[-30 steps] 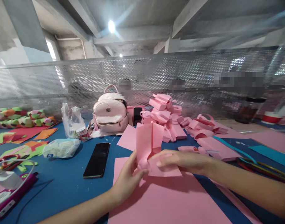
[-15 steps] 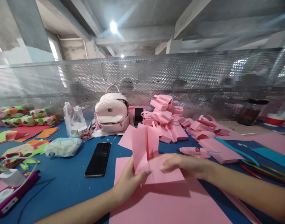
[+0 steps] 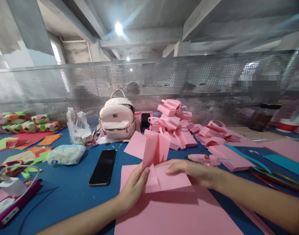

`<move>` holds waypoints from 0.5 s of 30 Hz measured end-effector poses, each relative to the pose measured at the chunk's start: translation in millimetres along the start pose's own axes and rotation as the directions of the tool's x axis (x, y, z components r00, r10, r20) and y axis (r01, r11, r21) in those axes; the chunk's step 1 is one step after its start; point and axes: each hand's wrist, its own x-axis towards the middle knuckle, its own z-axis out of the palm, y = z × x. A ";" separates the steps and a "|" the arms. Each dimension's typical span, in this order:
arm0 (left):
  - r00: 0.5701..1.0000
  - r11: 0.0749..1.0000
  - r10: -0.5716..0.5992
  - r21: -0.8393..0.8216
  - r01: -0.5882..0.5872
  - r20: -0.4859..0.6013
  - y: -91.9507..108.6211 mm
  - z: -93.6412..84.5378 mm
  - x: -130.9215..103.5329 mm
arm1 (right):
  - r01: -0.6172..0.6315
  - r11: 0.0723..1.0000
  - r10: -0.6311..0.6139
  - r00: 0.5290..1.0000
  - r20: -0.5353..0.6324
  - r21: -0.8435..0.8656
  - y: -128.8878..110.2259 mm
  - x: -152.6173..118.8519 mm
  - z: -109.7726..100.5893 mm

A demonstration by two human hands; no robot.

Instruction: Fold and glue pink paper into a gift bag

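Note:
A folded piece of pink paper [image 3: 174, 181] is held between both hands, with two flaps standing upright at its far side. My left hand [image 3: 133, 189] grips its left edge, thumb on top near the base of the left flap. On the right part, my right hand [image 3: 188, 170] pinches the paper with the thumb above; its other fingers are hidden underneath. Beneath the hands lies a large pink sheet [image 3: 179, 215] on the blue table [image 3: 73, 202]. A pink glue gun [image 3: 204, 159] rests just beyond my right hand.
Folded pink paper pieces [image 3: 175, 125] are heaped at the back, beside a pale backpack [image 3: 117, 119]. To the left are a black phone [image 3: 102, 168], a tissue pack [image 3: 66, 154] and a purple power strip [image 3: 16, 204]. A perforated metal panel [image 3: 154, 78] stands behind.
The upright left flap has tilted rightward and narrowed in view. My left thumb has drawn back left from the middle of the paper to the flap's lower edge.

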 end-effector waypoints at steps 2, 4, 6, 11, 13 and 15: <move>0.999 0.999 -0.023 -0.028 0.022 -0.027 -2.6 -0.2 1.7 | 0.035 0.998 -0.036 0.999 -0.014 -0.057 1.1 1.3 -0.8; 0.998 0.997 -0.046 -0.060 0.043 -0.049 -5.7 -1.0 3.5 | 0.107 0.980 -0.114 0.993 -0.034 -0.168 3.8 4.6 -2.4; 0.993 0.995 -0.068 -0.077 0.061 -0.093 -9.0 -2.6 5.4 | 0.186 0.938 -0.203 0.979 -0.031 -0.294 6.9 8.3 -4.2; 0.980 0.994 -0.088 -0.084 0.074 -0.178 -13.6 -7.2 9.6 | 0.283 0.826 -0.317 0.948 0.013 -0.488 8.9 6.8 -1.8; 0.980 0.992 -0.087 -0.103 0.069 -0.181 -13.1 -7.6 10.7 | 0.301 0.792 -0.341 0.940 0.023 -0.532 6.8 0.4 2.6; 0.981 0.989 -0.091 -0.130 0.068 -0.174 -12.1 -7.3 11.3 | 0.307 0.766 -0.360 0.933 0.019 -0.565 4.0 -7.2 7.2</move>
